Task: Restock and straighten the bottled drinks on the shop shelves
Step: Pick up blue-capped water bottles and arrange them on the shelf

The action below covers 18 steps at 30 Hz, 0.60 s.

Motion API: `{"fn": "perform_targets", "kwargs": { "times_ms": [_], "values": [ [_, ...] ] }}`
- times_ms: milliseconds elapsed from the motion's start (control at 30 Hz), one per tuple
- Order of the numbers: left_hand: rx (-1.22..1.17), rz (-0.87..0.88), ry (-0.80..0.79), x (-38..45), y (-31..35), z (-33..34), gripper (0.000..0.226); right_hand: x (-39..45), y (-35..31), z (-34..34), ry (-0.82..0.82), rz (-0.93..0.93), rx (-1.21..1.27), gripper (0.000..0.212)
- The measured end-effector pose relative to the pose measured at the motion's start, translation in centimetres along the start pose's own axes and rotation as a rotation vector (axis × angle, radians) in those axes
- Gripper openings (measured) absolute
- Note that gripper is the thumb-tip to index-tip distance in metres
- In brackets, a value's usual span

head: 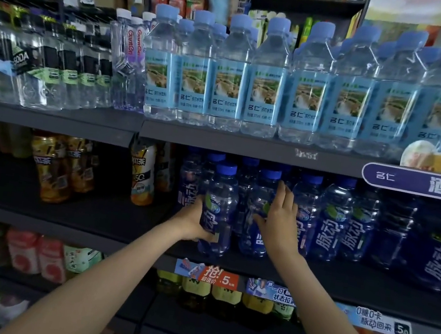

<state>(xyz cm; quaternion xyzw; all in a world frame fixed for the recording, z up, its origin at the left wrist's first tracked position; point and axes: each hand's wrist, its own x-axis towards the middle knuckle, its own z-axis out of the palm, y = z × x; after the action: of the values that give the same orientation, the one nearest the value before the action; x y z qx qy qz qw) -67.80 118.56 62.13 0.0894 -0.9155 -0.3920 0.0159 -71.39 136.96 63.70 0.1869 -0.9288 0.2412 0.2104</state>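
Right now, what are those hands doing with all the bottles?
A person is tidying the middle shelf. The left hand grips a dark blue plastic drink bottle with a blue cap at the shelf's front edge. The right hand rests with straight fingers on the neighbouring blue bottle. Pale blue water bottles line the shelf above.

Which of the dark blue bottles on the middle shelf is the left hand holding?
The front bottle at the left end of the row: the left hand wraps its lower half, and it stands forward of the others. The right hand touches its neighbour.

Glossy clear plastic bottles, matt dark metal shelf, shiny paper price tags
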Motion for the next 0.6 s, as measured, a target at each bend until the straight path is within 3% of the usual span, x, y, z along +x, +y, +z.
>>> {"fn": "perform_targets", "kwargs": {
  "times_ms": [100,267,333,400,500,600],
  "values": [
    [0.027,0.03,0.089,0.3,0.0,0.9,0.098,0.1,0.0,0.2,0.006,0.006,0.003,0.083],
    [0.054,-0.078,0.267,1.3,0.3,3.7,0.099,0.2,0.0,0.6,0.021,0.033,0.02,0.086],
    [0.102,-0.072,0.27,1.0,-0.2,4.1,0.084,0.1,-0.2,0.4,0.016,0.06,0.02,0.085],
    [-0.006,-0.027,0.25,0.4,-1.1,4.3,0.064,-0.4,-0.6,0.3,0.086,0.048,0.013,0.08],
    [-0.174,0.051,0.428,-1.6,-3.8,3.5,0.043,-2.3,-2.6,0.8,0.369,-0.2,0.184,0.061],
    [-0.374,-0.038,0.704,-4.5,-8.5,1.1,0.027,-5.6,-7.4,2.6,0.402,-0.411,0.382,0.049]
  ]
}}
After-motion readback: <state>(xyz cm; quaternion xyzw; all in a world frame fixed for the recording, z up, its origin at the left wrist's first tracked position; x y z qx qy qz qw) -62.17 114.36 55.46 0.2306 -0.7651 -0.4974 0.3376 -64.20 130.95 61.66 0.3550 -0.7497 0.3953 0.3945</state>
